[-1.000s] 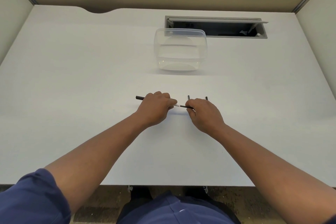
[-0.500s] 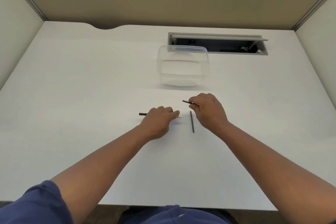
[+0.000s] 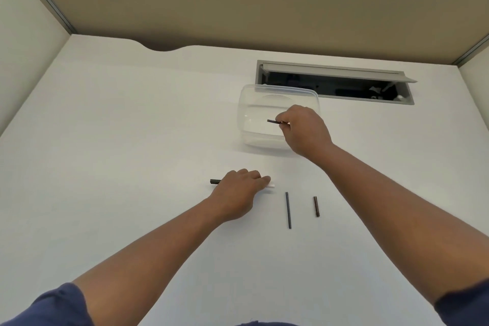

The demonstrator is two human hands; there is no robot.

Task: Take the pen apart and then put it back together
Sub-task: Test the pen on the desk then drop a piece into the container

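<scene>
Your right hand (image 3: pixel 304 131) pinches a short dark pen piece (image 3: pixel 274 121) over the clear container (image 3: pixel 248 114) at 12 o'clock; lower it in gently. Your left hand (image 3: pixel 238 190) pins the pen barrel (image 3: pixel 215 181) to the desk (image 3: pixel 132 140); keep it clamped, thin rod (image 3: pixel 288 210) and short piece (image 3: pixel 316 206) lie at 3 o'clock.

On the desk (image 3: pixel 132 140), the left hand (image 3: pixel 238 193) is resting near the middle, lying over a pen barrel (image 3: pixel 215 181) whose ends are sticking out to the left and right of it. Just to the right of that hand, a long thin rod (image 3: pixel 288 210) is lying on the desk, and a shorter piece (image 3: pixel 316 206) is lying further right, apart from it. Behind these, a container (image 3: pixel 251 114) is standing on the desk, with the right hand (image 3: pixel 304 130) hanging over it and pinching a small pen part (image 3: pixel 274 121). A cable hatch (image 3: pixel 336 82) is sitting in the desk behind the container, to the right.
</scene>
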